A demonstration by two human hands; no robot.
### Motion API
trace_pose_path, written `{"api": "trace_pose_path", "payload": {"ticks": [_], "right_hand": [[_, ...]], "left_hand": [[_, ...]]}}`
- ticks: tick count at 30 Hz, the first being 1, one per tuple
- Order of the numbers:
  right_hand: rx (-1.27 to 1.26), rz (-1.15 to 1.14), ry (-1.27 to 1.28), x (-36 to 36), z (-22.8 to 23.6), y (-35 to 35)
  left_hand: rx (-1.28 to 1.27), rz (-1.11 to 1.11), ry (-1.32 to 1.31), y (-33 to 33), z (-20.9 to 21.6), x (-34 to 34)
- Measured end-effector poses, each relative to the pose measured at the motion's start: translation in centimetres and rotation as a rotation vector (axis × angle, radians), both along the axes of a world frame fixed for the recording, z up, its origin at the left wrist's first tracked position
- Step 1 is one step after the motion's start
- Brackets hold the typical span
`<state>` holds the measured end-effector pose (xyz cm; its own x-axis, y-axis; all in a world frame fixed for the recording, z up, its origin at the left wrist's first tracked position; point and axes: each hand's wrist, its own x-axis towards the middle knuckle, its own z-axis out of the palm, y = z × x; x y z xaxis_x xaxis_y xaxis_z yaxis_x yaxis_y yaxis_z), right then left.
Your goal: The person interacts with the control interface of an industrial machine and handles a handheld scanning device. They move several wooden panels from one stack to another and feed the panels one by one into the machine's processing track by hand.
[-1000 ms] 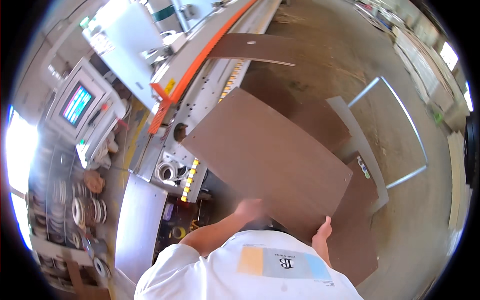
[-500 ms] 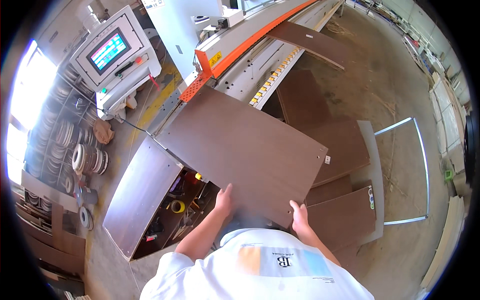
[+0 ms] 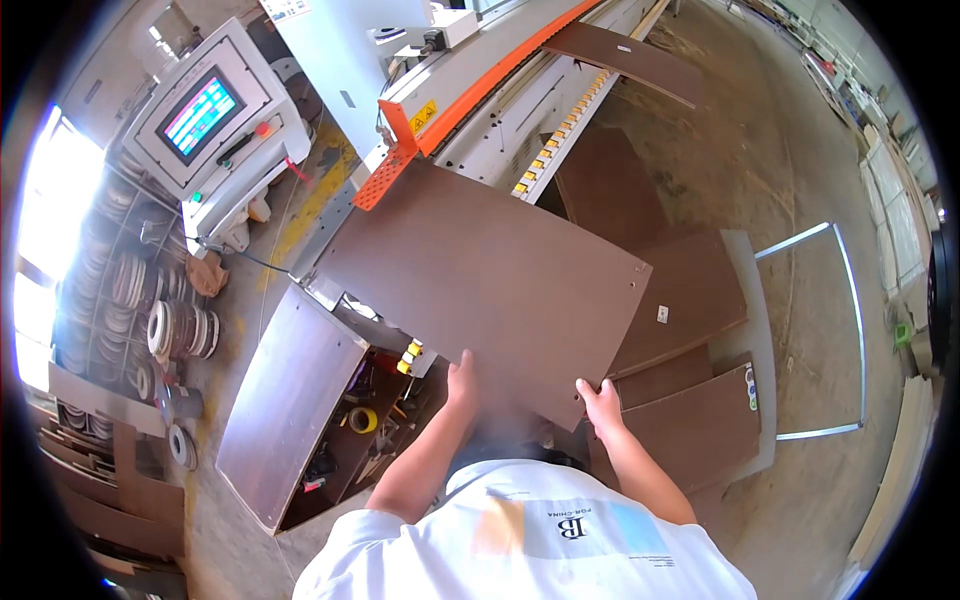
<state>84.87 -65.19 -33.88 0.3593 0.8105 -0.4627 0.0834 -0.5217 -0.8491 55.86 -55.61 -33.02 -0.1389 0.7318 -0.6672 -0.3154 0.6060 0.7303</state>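
Observation:
A large flat brown board (image 3: 490, 270) spans from my hands to the machine (image 3: 480, 150), its far left corner beside a perforated orange guard (image 3: 386, 178). My left hand (image 3: 462, 382) grips the near edge, thumb on top and fingers hidden beneath. At the near right corner my right hand (image 3: 600, 405) is closed on the board in the same way, its thumb close to a small hole. Small holes also show near the board's far right corner. A row of yellow rollers (image 3: 545, 155) runs along the machine past the board's far edge.
A control panel with a lit screen (image 3: 203, 113) stands at the far left. Below it sits an open-sided cabinet (image 3: 290, 400) with tape and tools. More brown boards (image 3: 680, 300) lie stacked at right; another board (image 3: 625, 58) rests on the machine. Edging rolls (image 3: 180, 330) line the left.
The board has shifted slightly left in my hands, uncovering metal parts and yellow rollers by the cabinet. My left hand has moved slightly right along the edge, and both hands still hold it.

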Motion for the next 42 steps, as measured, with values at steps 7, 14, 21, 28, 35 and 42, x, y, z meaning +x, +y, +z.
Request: {"api": "trace_pose_path", "payload": {"ticks": [7,14,21,28,35,42], "right_hand": [[0.070,-0.102,0.011,3.9,0.2,4.1],[-0.032,-0.281,0.613,2.9,0.4,-2.2],[-0.253,-0.730,0.624,0.3,-13.9,-17.9],[-0.589,-1.080,0.553,-2.9,-26.8,-23.8],[-0.037,-1.956,1.005,-0.9,-31.2,-17.3],[-0.044,-1.999,0.934,-3.2,-31.3,-21.5]], "left_hand": [[-0.064,0.019,-0.052,6.4,1.3,5.9],[-0.017,-0.084,-0.111,11.7,-1.3,6.6],[-0.130,-0.801,0.088,7.2,-0.8,8.3],[-0.419,-1.495,0.286,-2.6,-5.6,8.1],[-0.488,-1.884,0.523,-3.3,-8.4,5.4],[-0.417,-1.881,0.635,0.7,-9.7,6.5]]}}
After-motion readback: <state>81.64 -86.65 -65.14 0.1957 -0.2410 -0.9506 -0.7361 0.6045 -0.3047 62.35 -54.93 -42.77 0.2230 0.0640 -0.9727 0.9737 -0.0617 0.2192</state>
